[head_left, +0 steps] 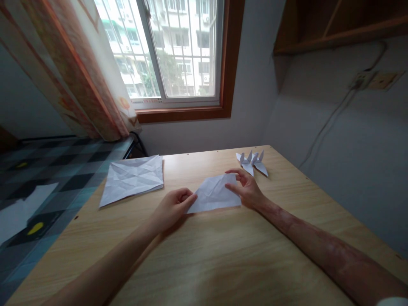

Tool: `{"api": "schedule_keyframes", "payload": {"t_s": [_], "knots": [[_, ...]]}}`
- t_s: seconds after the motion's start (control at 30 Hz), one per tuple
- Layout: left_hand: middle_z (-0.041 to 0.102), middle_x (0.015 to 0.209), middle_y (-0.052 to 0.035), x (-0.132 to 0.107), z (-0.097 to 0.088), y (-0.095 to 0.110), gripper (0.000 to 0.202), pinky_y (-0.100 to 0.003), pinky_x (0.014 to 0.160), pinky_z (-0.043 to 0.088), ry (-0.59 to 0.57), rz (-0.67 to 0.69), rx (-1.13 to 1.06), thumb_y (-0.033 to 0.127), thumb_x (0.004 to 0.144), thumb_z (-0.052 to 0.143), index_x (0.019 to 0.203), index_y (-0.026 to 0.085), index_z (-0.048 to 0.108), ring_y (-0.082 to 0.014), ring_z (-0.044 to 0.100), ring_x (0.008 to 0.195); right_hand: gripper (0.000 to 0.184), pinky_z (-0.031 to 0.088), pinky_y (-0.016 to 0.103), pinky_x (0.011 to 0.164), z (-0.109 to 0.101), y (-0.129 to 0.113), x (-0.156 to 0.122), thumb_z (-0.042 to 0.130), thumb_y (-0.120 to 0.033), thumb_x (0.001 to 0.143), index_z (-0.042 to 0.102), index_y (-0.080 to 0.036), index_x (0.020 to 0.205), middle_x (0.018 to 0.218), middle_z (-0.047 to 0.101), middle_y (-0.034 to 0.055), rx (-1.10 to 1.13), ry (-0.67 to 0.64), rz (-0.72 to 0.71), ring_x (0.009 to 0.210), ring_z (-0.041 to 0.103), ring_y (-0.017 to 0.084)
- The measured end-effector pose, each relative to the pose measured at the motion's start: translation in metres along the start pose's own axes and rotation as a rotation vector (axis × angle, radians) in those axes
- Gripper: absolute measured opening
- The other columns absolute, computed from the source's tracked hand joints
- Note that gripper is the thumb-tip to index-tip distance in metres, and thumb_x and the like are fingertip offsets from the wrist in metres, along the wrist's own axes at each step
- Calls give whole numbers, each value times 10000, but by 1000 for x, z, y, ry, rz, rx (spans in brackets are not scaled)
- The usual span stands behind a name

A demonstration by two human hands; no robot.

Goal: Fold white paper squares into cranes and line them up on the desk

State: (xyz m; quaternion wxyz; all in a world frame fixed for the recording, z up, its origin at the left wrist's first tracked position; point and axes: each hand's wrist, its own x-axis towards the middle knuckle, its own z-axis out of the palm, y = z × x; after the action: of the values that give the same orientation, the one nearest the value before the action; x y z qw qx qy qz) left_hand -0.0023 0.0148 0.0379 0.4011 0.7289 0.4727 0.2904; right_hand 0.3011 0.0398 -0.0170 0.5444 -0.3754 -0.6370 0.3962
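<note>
a: item, white paper sheet [212, 195]: position?
b: over the table [178, 263], between both hands, long axis running left to right; neither hand clearly nearer.
a: left hand [174, 206]?
b: thumb and curled fingers pinched together on the sheet's left end.
a: right hand [247, 189]?
b: at the right end; thumb on the sheet's face, forefinger apart from it, near the upper edge (grip behind the paper: cannot tell).

Daylight through the brown-framed glass window [185, 55] — overbright outside — leaves the grey-white wall [357, 140] dim; soft shadows cross the pale wooden table [197, 250]; the view's edges stretch.
</note>
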Motion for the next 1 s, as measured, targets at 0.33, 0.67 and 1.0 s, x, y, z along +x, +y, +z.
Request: {"api": "schedule_keyframes", "payload": {"t_s": [0.33, 0.67, 1.0], "knots": [[779, 1261, -102, -7, 8, -9, 182, -471, 1033, 547, 89, 444, 633, 279, 1010, 643, 1155, 222, 738, -294, 728, 1140, 597, 599, 431, 1014, 4, -9, 0, 833, -211, 859, 654, -245, 1427, 1237, 757, 76, -498, -124, -97, 1111, 723, 273], [724, 1500, -122, -5, 0, -22, 444, -465, 1145, 601, -144, 595, 574, 455, 1009, 755, 1402, 254, 710, -315, 712, 1358, 440, 578, 480, 1113, 9, -22, -8, 708, -97, 925, 788, -311, 1301, 1378, 805, 34, -642, -492, -526, 1242, 747, 282], [760, 1437, -115, -3, -4, -14, 418, -486, 1107, 611, -138, 629, 630, 364, 1040, 693, 1444, 258, 688, -314, 724, 1309, 430, 564, 503, 1149, 7, -33, -8, 812, -284, 947, 762, -279, 1374, 1455, 766, 79, -621, -570, -521, 1276, 738, 300]]}}
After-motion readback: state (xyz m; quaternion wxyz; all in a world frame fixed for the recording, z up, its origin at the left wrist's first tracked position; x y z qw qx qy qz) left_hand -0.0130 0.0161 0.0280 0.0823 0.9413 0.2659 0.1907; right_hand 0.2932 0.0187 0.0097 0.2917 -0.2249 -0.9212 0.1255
